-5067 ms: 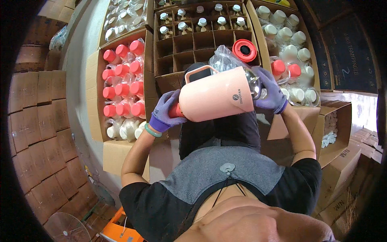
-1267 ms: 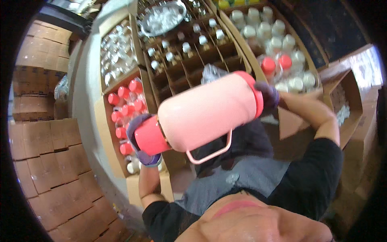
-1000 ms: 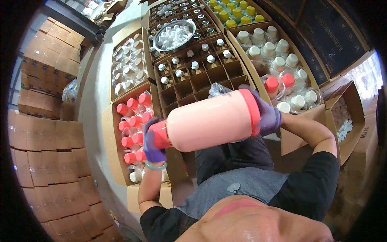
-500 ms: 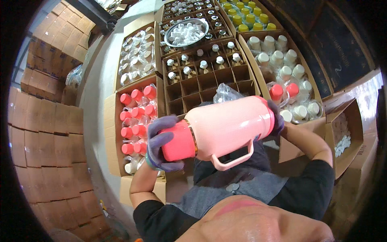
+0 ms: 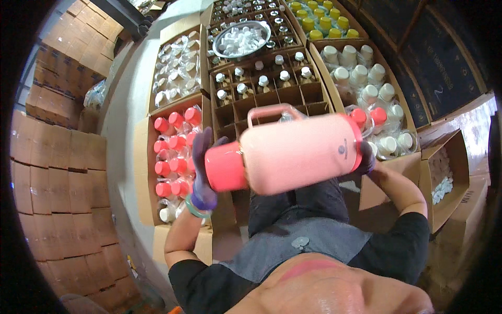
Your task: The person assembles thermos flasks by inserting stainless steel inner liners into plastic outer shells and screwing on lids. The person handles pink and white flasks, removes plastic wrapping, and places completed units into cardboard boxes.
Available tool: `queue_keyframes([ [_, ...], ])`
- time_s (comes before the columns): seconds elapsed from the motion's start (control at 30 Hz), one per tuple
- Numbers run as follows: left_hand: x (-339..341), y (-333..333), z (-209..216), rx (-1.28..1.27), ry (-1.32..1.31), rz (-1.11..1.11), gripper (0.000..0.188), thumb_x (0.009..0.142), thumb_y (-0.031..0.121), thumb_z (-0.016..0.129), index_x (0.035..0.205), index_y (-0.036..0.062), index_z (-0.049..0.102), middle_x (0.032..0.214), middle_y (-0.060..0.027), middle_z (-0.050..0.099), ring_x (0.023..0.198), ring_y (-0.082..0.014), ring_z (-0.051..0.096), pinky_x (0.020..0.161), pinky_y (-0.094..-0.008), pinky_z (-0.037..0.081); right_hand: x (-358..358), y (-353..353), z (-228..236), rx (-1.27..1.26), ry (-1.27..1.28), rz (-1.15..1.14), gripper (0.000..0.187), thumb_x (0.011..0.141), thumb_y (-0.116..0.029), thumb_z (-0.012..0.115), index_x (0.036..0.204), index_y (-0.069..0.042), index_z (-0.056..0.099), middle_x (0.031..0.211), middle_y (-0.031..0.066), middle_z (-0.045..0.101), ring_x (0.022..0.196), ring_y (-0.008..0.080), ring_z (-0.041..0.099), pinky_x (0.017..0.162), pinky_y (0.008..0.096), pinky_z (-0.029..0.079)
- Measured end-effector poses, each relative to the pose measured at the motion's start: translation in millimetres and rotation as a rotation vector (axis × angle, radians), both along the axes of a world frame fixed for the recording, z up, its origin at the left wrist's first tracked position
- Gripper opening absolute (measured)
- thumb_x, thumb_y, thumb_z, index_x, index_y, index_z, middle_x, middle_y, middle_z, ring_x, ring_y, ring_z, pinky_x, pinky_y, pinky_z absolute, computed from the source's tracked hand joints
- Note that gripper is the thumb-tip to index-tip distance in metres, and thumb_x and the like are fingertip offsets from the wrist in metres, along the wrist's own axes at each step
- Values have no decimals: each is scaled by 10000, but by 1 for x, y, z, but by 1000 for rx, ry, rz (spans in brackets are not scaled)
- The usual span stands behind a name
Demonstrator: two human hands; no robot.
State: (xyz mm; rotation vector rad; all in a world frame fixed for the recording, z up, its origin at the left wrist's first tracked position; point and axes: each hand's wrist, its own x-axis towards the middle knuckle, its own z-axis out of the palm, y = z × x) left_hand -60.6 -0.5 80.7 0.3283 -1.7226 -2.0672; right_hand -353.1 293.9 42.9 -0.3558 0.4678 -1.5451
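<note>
A pink vacuum jug [image 5: 298,154] lies sideways in the air before my chest, held between both hands. My left hand [image 5: 202,167], in a purple glove, presses on the end of its red cap [image 5: 225,167], with some fingers hidden behind. At the other end my gloved right hand [image 5: 367,159] grips the red base, mostly hidden by it. The jug's handle [image 5: 272,110] points away from me. Past the jug stands a divided carton [image 5: 238,112] with several white-capped bottles in its far cells and bare cells nearer me.
A carton of red-capped jugs [image 5: 178,141] stands to the left, another of white-capped ones [image 5: 361,76] to the right. A metal bowl [image 5: 215,48] of small white caps rests on the far carton. Yellow-capped jugs [image 5: 324,23] are at the back. Stacked cartons [image 5: 57,183] line the left.
The jug has been turned about its length: its handle swung from my side to the far side, and a small mark now shows. My left fingers moved from over the cap to behind it.
</note>
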Motion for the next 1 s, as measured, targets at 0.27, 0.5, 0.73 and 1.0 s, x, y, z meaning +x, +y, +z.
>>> queue_keyframes([
  [0.27, 0, 13, 22, -842, -6, 256, 832, 684, 335, 787, 1356, 35, 398, 1278, -173, 502, 1163, -316, 508, 999, -452, 406, 7, -16, -48, 45, 859, -412, 921, 670, -262, 853, 1417, -43, 360, 1382, 113, 469, 1280, 220, 446, 1082, 385, 355],
  [0.5, 5, -14, 1, 433, -170, 81, 666, 920, 457, 555, 1418, 52, 378, 1422, -144, 451, 1288, -285, 461, 1068, -491, 377, 1, -29, 27, -35, 879, -406, 1070, 669, -232, 820, 1490, -20, 167, 1439, 145, 395, 1311, 292, 424, 1088, 428, 360],
  [0.73, 17, -4, -38, 338, -116, 417, 634, 933, 507, 493, 1393, 76, 419, 1394, -112, 492, 1261, -291, 491, 1067, -480, 378, 13, -28, 28, -74, 1273, -414, 1264, 573, -398, 880, 1502, -18, 111, 1467, 176, 323, 1311, 295, 413, 1077, 444, 358],
  [1.0, 9, 5, -54, 847, -55, 375, 638, 855, 566, 543, 1307, 116, 514, 1310, -98, 572, 1193, -318, 538, 1028, -474, 415, -7, -59, 41, -562, 1567, -570, 761, 830, -450, 695, 1420, -55, 421, 1474, 211, 287, 1350, 392, 338, 1109, 474, 285],
])
